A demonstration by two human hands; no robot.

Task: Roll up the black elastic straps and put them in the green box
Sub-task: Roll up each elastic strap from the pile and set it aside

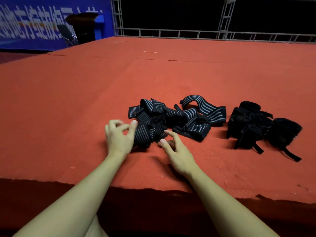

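A red carpeted worktop (85,100) carried a tangled heap of grey-striped black elastic straps (172,118); well to its right lay a cluster of plain black rolled straps (259,127).

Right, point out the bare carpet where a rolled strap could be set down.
Bare red carpet lies left of the left hand, and beyond the striped straps. Crowded: the striped straps, the plain black pile and the right hand.
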